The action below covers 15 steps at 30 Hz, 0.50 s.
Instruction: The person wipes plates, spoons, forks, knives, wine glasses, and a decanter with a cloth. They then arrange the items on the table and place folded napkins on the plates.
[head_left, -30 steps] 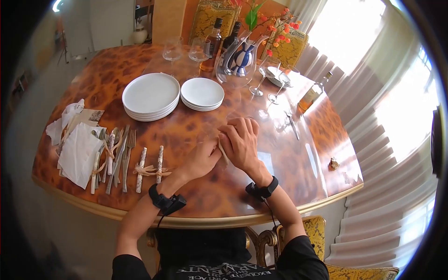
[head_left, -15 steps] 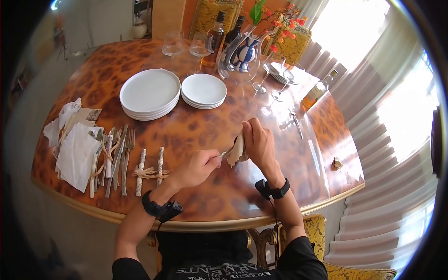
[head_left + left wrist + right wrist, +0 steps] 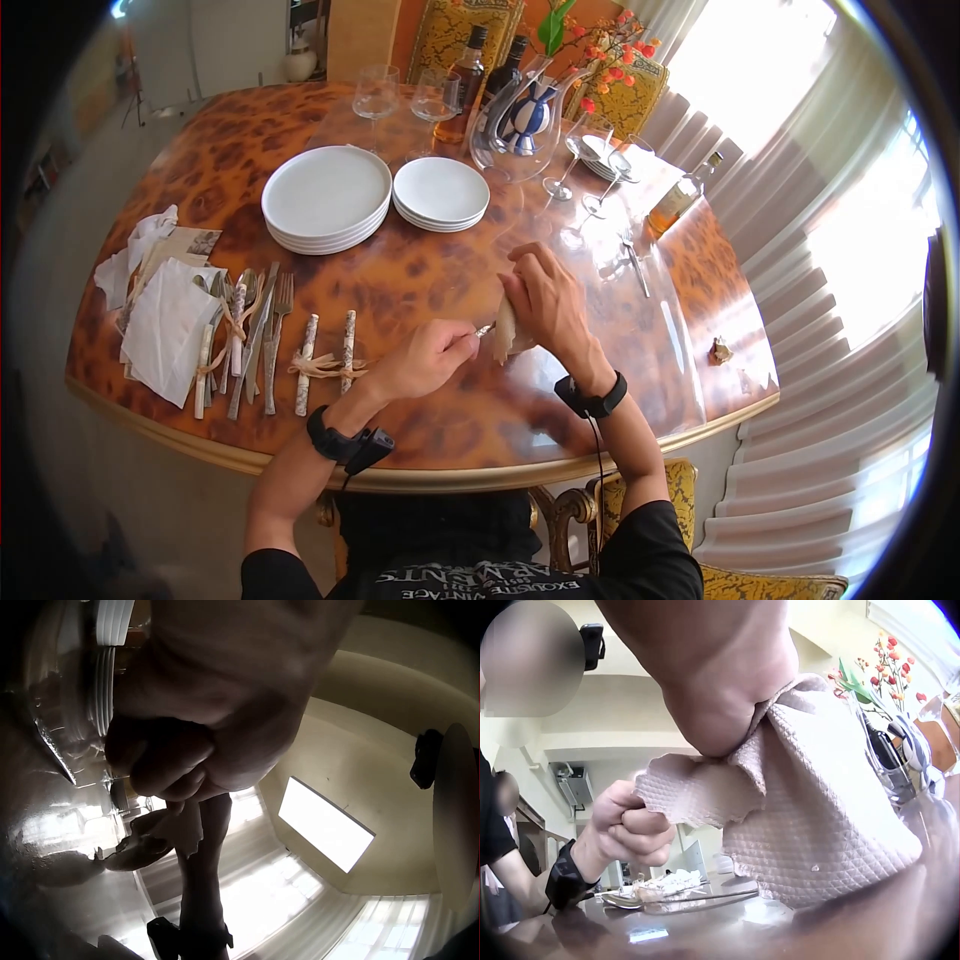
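Over the near middle of the table, my left hand (image 3: 428, 357) is closed in a fist around a slim, shiny metal piece (image 3: 486, 329). Only a short stretch of it shows between the hands, so I cannot tell which piece of cutlery it is. My right hand (image 3: 550, 302) grips a beige cloth (image 3: 506, 325) close beside the fist, with the metal piece reaching toward its folds. In the right wrist view the cloth (image 3: 817, 817) looks quilted, hangs down loosely and has a ragged edge near the left knuckles (image 3: 641, 832).
Left lie paper napkins (image 3: 168, 325), forks and knives (image 3: 270, 345), and two patterned rolls tied with raffia (image 3: 325, 366). Large plates (image 3: 327, 195) and small plates (image 3: 441, 190) are stacked beyond. Wine glasses (image 3: 435, 98), bottles (image 3: 468, 80) and a glass decanter (image 3: 525, 130) stand farther back. A fork (image 3: 634, 264) lies right.
My hands were together a second ago, then drew apart, baring a bit of metal between them. Since then the cloth has bunched closer around the metal piece.
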### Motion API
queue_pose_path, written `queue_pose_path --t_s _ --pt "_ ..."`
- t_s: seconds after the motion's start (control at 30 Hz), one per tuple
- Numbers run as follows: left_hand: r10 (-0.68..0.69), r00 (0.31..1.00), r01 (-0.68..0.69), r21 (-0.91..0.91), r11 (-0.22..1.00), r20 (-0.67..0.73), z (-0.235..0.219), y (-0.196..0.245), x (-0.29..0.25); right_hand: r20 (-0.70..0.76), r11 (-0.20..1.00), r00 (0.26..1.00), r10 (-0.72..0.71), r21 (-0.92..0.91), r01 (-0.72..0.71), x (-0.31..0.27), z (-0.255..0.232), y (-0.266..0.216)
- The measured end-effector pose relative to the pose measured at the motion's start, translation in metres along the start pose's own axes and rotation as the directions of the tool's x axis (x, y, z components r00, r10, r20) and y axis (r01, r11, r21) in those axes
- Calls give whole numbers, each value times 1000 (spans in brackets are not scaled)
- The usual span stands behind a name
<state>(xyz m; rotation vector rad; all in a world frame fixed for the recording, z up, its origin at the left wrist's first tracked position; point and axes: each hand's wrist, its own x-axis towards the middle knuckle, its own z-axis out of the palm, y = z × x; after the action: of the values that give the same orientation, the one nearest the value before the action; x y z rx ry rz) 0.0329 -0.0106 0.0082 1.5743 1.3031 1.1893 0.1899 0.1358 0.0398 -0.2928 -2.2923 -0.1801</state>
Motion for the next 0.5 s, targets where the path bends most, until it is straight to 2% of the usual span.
queue_pose_path --t_s 0.03,0.07,0.1,0.13,0.2,0.23,0.27,0.3,0.33,0.4,0.43,0.47,0.5 --pt "1 1000 -1 -1 1000 -2 1 -4 0 18 981 982 190 28 -191 -1 -4 6" --pt "6 1000 -6 -17 1000 -9 1 -11 1 42 927 928 371 53 -372 0 -9 14" --pt "11 1000 -11 -32 999 -18 0 -15 1 20 868 871 491 67 -492 1 -14 24" --pt "13 1000 -13 -32 999 -24 -1 -14 1 0 794 797 604 84 -602 2 -19 35" --pt "-35 998 42 -144 989 50 -2 -9 1 -47 685 691 722 190 -703 -1 -17 61" --pt "-32 998 39 -146 989 52 -1 -6 0 -48 686 691 722 186 -703 -6 -8 68" --pt "-38 998 48 -183 982 57 -1 -4 0 28 544 622 783 456 -705 -9 2 71" --pt "-46 997 58 -219 974 62 -1 -2 0 127 343 564 816 679 -649 -12 10 74" --pt "-45 997 58 -220 974 63 -1 -1 0 320 111 508 800 753 -648 -9 11 60" --pt "-25 995 49 -260 964 96 1 0 0 546 -147 467 696 744 -652 -6 16 36" --pt "-26 995 51 -259 964 97 1 1 -1 545 -148 466 697 745 -651 -9 18 33" --pt "-36 991 74 -299 951 129 0 1 -1 530 -27 571 627 747 -664 -11 21 30" --pt "-45 986 97 -336 937 160 -3 2 -2 522 35 622 583 749 -662 -10 21 28"
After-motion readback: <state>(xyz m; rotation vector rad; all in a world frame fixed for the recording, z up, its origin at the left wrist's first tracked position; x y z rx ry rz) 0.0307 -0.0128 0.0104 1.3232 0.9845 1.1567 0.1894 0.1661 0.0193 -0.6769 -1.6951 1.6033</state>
